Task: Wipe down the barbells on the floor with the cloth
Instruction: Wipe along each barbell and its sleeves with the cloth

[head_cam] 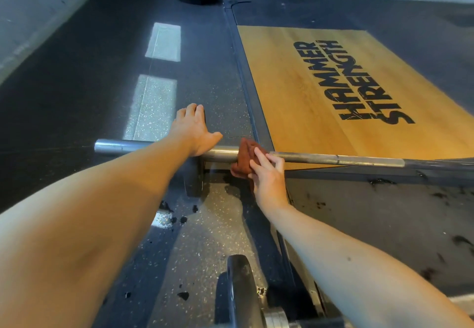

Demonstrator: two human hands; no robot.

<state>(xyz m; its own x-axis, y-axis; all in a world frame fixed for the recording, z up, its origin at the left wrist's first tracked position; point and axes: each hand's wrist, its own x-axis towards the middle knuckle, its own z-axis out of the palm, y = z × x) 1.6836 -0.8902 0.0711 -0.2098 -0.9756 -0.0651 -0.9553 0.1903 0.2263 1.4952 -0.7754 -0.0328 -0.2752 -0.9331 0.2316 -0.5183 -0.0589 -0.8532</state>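
Here, mid-frame: right hand [268, 173] grips rust-red cloth [245, 157] wrapped round barbell [333, 159] shaft; left hand [193, 128] flat, fingers straight, atop plate [195, 177] (seen edge-on)

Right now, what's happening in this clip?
A person is wiping a barbell down on the rubber floor. The right hand holds a reddish-brown cloth against the shaft, near the sleeve. The left hand rests flat, fingers straight, above the dark plate at that end, apparently steadying it.
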